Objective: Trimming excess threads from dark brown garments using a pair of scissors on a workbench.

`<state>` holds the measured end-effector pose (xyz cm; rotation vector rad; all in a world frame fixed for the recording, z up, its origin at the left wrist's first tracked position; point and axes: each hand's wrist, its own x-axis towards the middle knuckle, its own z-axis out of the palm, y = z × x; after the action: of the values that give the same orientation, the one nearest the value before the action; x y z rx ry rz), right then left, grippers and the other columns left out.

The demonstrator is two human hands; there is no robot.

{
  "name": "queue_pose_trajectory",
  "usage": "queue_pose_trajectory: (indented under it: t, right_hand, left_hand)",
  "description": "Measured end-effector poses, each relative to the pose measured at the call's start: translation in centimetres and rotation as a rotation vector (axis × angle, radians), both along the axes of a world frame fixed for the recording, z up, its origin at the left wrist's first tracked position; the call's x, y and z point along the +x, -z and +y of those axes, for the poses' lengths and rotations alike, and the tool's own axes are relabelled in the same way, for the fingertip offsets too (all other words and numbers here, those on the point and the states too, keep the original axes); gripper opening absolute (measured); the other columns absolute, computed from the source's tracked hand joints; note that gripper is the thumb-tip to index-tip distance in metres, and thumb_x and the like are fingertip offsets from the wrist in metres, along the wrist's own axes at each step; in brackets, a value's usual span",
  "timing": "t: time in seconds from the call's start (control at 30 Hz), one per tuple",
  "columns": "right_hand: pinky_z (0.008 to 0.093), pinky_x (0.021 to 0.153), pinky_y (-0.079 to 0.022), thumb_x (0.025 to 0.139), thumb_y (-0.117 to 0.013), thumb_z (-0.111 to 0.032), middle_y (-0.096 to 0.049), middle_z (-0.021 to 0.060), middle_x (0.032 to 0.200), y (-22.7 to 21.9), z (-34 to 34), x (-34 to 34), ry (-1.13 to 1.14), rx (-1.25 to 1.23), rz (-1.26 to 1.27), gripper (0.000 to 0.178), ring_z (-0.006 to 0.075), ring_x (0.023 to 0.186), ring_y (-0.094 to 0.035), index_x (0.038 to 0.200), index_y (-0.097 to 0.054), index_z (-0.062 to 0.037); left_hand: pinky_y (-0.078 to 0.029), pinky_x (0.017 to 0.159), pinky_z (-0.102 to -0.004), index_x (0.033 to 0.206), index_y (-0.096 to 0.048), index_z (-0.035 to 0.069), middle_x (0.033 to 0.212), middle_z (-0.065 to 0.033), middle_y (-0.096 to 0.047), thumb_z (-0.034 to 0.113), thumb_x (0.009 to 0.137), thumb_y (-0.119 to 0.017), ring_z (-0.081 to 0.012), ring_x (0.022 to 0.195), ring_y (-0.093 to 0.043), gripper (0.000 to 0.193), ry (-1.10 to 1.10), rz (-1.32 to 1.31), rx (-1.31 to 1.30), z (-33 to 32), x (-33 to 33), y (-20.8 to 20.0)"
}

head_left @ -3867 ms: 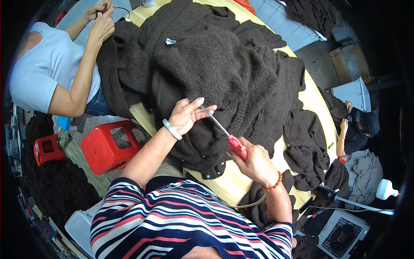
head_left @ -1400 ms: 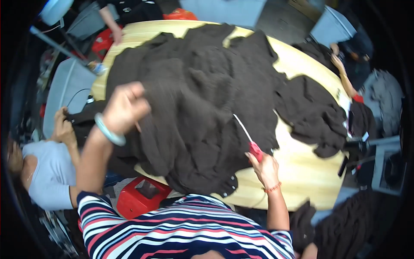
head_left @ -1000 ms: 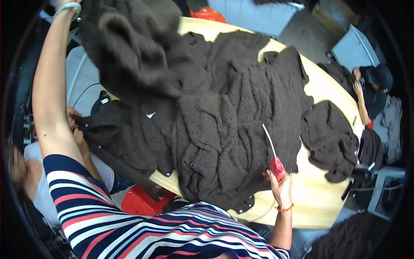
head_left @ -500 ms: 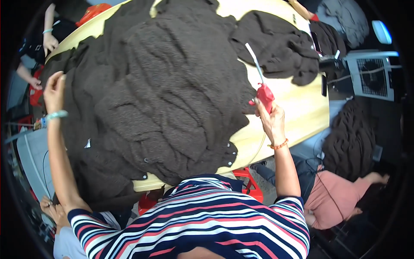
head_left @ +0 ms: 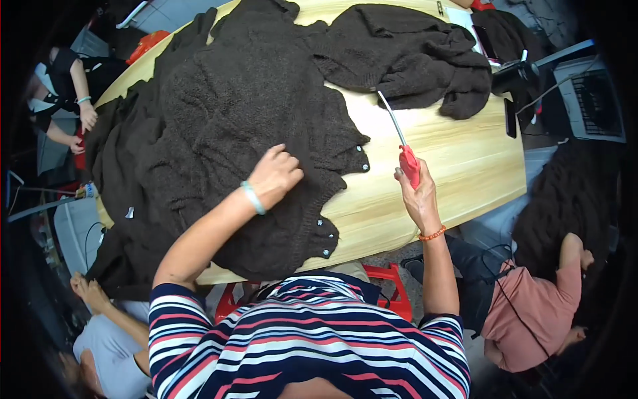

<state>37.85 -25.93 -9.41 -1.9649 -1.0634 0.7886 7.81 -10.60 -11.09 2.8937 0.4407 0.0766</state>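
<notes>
My right hand (head_left: 420, 199) grips the red handle of an air blow gun (head_left: 410, 165) over the bare right part of the table. The gun's long thin metal nozzle points away from me, its tip by the edge of a second dark brown knit piece (head_left: 425, 56). A large dark brown knit garment (head_left: 232, 100) is spread in folds across the table, with round buttons along its right edge and a small white label at left. Above its middle, my left hand (head_left: 274, 178) has curled fingers. Whatever they hold, if anything, is hidden.
The pale wooden table (head_left: 465, 159) has a phone (head_left: 510, 118) on its right side. A person in pink (head_left: 528, 319) sits at right beside a dark knit heap (head_left: 558, 206). Another in grey (head_left: 109, 346) is at lower left; a third person's hands (head_left: 86, 116) show at far left.
My left hand has swung from the far left to the garment's middle. The garment's right edge has shifted left, showing more buttons and table. The blow gun has moved only slightly.
</notes>
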Motion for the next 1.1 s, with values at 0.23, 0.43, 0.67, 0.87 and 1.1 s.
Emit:
queue_pose_trajectory:
  t: [0.23,0.43,0.67,0.87,1.1]
  right_hand:
    - [0.0337,0.079,-0.051,0.095,-0.059,-0.013,-0.068,0.0131,0.092,2.2,-2.2,2.5,-0.183,-0.156,0.027,0.024,0.0243,0.086,-0.068,0.114,-0.059,-0.0001]
    - [0.0462,0.070,-0.048,0.095,-0.060,-0.020,-0.062,0.0254,0.079,1.7,-1.2,1.6,-0.305,-0.046,0.033,0.020,0.0440,0.078,-0.062,0.104,-0.058,-0.0026]
    - [0.0455,0.071,-0.049,0.094,-0.060,-0.018,-0.062,0.0248,0.081,0.6,-3.6,1.8,-0.315,0.032,0.036,0.019,0.0438,0.079,-0.062,0.106,-0.058,-0.0030]
    - [0.0327,0.081,-0.050,0.095,-0.055,-0.009,-0.067,0.0138,0.089,0.2,-5.7,-0.2,-0.318,-0.115,-0.033,0.017,0.0240,0.087,-0.068,0.110,-0.059,-0.0007]
    - [0.0479,0.074,-0.049,0.093,-0.059,-0.012,-0.064,0.0239,0.088,-1.3,-6.3,-5.5,-0.458,-0.126,-0.124,0.015,0.0436,0.084,-0.064,0.106,-0.059,-0.0044]
  left_hand:
    - [-0.048,0.082,-0.0429,0.095,-0.060,0.004,0.090,-0.0141,-0.054,-0.001,0.074,-0.067,-0.0344,0.088,-0.058,0.022,-0.456,0.060,-0.129,-4.7,-7.2,-9.7]
    - [-0.052,0.074,-0.0367,0.147,-0.041,0.018,0.148,-0.0177,-0.041,0.000,0.081,-0.053,-0.0243,0.080,-0.060,0.069,-0.258,0.115,0.176,-4.5,4.0,-5.0]
    - [-0.051,0.075,-0.0394,0.091,-0.060,0.004,0.106,-0.0140,-0.059,0.003,0.074,-0.056,-0.0305,0.086,-0.060,0.017,-0.277,0.096,0.263,0.4,-1.8,-7.4]
    - [-0.050,0.076,-0.0409,0.088,-0.061,0.004,0.100,-0.0140,-0.058,0.002,0.075,-0.055,-0.0310,0.089,-0.061,0.015,-0.745,0.418,0.331,-7.6,-22.0,-12.4]
    - [-0.048,0.074,-0.0387,0.094,-0.065,0.007,0.095,-0.0083,-0.061,0.005,0.074,-0.062,-0.0281,0.090,-0.059,0.020,-0.866,-0.047,0.519,-11.0,-16.6,-10.2]
